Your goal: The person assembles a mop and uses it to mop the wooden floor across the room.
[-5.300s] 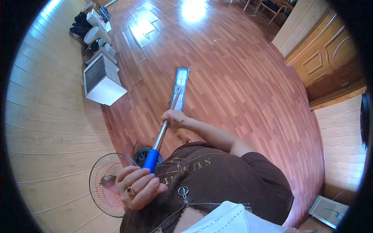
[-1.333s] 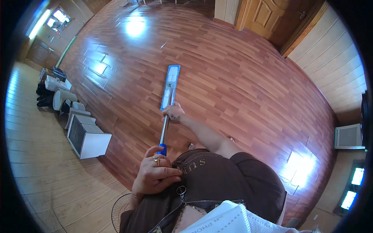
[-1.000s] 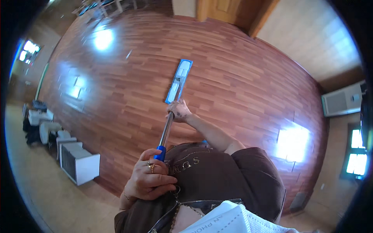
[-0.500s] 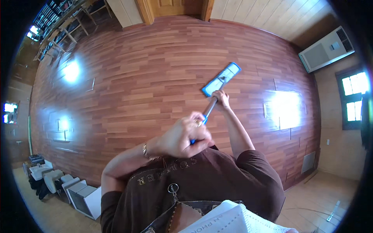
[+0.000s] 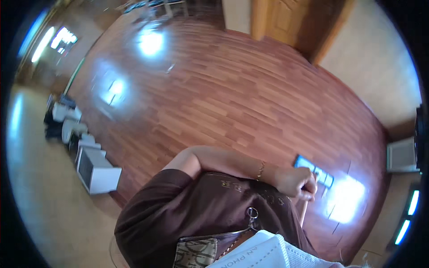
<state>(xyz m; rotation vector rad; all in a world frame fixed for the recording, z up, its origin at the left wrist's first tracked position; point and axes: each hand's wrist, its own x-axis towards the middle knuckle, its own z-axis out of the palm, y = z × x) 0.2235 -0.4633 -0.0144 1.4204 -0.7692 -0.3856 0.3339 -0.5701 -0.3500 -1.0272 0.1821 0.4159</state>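
Note:
The flat mop (image 5: 324, 177) lies on the wooden floor at the right, its long blue-edged head slanting down to the right. My left arm reaches across my chest, with a gold bracelet at the wrist. My left hand (image 5: 296, 182) is closed in a fist around the top of the mop's pole, in front of the mop head; the pole itself is almost entirely hidden behind it. Only a strip of my right forearm shows below the fist. My right hand is hidden behind the left one, so its fingers cannot be made out.
Reddish-brown plank floor (image 5: 214, 102) spreads ahead, with bright window glare at right and left. White box-like appliances (image 5: 105, 178) stand along the left edge. A wooden door (image 5: 290, 27) is at the far side, beside a pale wall. A white unit (image 5: 402, 155) stands at the right.
The view has turned left and blurred. The mop head has moved from the upper middle to the right, closer to me. My left arm now stretches across to the right; my right hand has gone out of sight.

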